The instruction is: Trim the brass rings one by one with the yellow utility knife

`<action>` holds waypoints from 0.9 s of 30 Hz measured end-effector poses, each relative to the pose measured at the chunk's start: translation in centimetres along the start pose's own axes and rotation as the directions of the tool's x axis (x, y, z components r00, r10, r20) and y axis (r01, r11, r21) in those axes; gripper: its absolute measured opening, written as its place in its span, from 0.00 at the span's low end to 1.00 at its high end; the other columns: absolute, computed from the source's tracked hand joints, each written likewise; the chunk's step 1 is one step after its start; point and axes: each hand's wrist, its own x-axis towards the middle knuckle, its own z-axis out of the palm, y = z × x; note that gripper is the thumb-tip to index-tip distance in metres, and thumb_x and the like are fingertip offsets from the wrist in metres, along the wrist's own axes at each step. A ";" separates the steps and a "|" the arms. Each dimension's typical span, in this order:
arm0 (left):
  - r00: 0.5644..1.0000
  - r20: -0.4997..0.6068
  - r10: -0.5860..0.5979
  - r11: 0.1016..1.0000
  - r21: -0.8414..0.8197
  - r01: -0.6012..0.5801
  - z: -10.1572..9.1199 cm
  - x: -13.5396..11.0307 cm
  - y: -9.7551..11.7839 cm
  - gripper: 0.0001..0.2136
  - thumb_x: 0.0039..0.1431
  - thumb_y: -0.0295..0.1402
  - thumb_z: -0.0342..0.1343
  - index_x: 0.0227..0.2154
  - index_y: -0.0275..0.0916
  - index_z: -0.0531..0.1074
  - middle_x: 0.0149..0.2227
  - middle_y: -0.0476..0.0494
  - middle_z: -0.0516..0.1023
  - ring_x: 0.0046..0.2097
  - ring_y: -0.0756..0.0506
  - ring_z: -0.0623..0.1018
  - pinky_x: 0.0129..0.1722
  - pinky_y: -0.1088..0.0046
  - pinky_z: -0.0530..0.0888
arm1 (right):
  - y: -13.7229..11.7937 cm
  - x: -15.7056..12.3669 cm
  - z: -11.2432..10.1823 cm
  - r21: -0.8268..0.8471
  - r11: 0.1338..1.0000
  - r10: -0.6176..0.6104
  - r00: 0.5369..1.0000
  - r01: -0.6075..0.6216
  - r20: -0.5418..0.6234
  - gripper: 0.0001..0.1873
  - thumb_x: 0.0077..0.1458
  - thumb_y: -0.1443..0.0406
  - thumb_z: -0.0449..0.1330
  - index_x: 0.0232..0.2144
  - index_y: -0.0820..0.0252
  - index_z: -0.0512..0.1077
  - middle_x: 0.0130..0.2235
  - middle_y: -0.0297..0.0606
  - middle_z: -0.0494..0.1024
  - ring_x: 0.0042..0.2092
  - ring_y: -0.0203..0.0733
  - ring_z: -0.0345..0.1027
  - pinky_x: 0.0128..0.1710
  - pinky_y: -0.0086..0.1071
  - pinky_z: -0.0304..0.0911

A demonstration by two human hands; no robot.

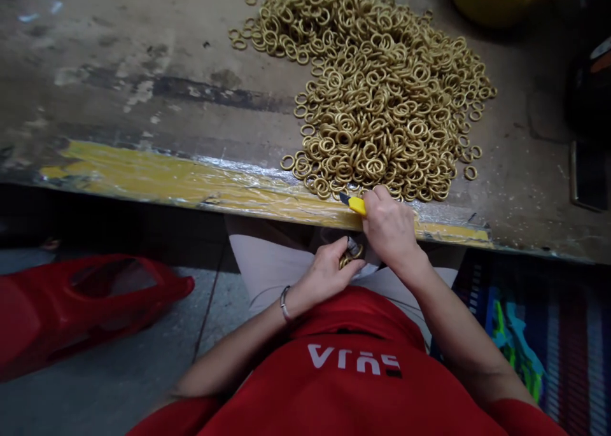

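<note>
My right hand (390, 227) is closed round a yellow utility knife (357, 205), whose dark blade points left over the table's front edge. Below and to its left, over my lap, my left hand (329, 267) pinches a few gold rings (352, 258) between thumb and fingers. Part of those rings is hidden by the fingers. A large heap of gold rings (382, 105) lies on the table just beyond my right hand.
Yellow tape (167, 178) covers the front edge of the worn table (191, 60). A yellow container (501, 0) stands at the back right, with a phone (589, 175) at the right edge. A red plastic stool (90, 302) is on the floor at left.
</note>
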 end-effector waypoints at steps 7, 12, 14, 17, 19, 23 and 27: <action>0.979 0.141 -0.145 0.875 0.480 0.061 2.2 2.5 -4.8 0.11 0.66 0.39 0.54 0.38 0.37 0.76 0.39 0.34 0.80 0.42 0.38 0.79 0.41 0.66 0.71 | 1.7 -1.5 -1.9 0.342 0.938 -0.030 0.997 0.054 -0.074 0.07 0.60 0.71 0.55 0.39 0.63 0.72 0.40 0.44 0.75 0.37 0.42 0.69 0.34 0.34 0.58; 0.970 0.080 -0.230 0.858 0.486 0.163 2.7 3.6 -6.3 0.10 0.65 0.33 0.54 0.44 0.37 0.77 0.41 0.32 0.82 0.44 0.36 0.81 0.40 0.65 0.71 | 3.3 -4.9 -2.9 0.842 0.540 0.005 1.000 -0.004 0.002 0.12 0.66 0.61 0.56 0.30 0.58 0.70 0.28 0.32 0.69 0.30 0.35 0.64 0.32 0.30 0.59; 0.970 0.082 -0.230 0.862 0.479 0.164 2.7 3.4 -6.1 0.09 0.64 0.33 0.56 0.44 0.38 0.77 0.40 0.34 0.82 0.44 0.37 0.81 0.40 0.66 0.71 | 3.7 -5.9 -2.3 0.925 0.350 0.014 0.989 -0.145 0.150 0.13 0.66 0.58 0.56 0.31 0.58 0.71 0.23 0.29 0.66 0.24 0.32 0.59 0.25 0.29 0.55; 0.974 0.090 -0.206 0.868 0.477 0.140 2.2 2.3 -4.6 0.08 0.64 0.36 0.57 0.37 0.37 0.77 0.36 0.35 0.82 0.41 0.38 0.81 0.40 0.67 0.71 | 4.2 -6.6 -1.0 0.950 0.160 0.012 0.963 -0.269 0.270 0.15 0.65 0.55 0.57 0.32 0.59 0.70 0.21 0.26 0.63 0.20 0.30 0.54 0.20 0.27 0.49; 0.983 0.064 -0.174 0.913 0.383 0.137 1.3 1.3 -2.8 0.13 0.67 0.39 0.53 0.31 0.36 0.74 0.32 0.36 0.80 0.36 0.42 0.80 0.37 0.68 0.72 | 4.6 -6.7 -0.5 0.955 0.169 0.001 0.969 -0.245 0.248 0.15 0.65 0.55 0.57 0.32 0.59 0.71 0.22 0.26 0.64 0.21 0.30 0.54 0.21 0.27 0.50; 0.978 0.076 -0.194 0.894 -0.397 0.208 -0.9 -0.1 1.7 0.15 0.67 0.46 0.53 0.35 0.37 0.71 0.31 0.42 0.80 0.25 0.50 0.74 0.24 0.76 0.68 | 5.3 -6.1 -0.9 0.950 0.300 -0.094 0.989 -0.083 0.115 0.11 0.66 0.60 0.58 0.33 0.59 0.73 0.26 0.29 0.69 0.25 0.30 0.59 0.26 0.27 0.56; 0.927 0.343 -0.150 0.584 -0.726 0.363 -1.9 0.2 4.7 0.18 0.58 0.48 0.63 0.35 0.36 0.71 0.30 0.44 0.80 0.20 0.53 0.73 0.16 0.81 0.63 | 5.7 -5.4 -1.7 0.933 0.355 -0.198 0.980 0.062 0.010 0.09 0.66 0.63 0.58 0.32 0.59 0.73 0.30 0.32 0.74 0.31 0.33 0.65 0.32 0.28 0.60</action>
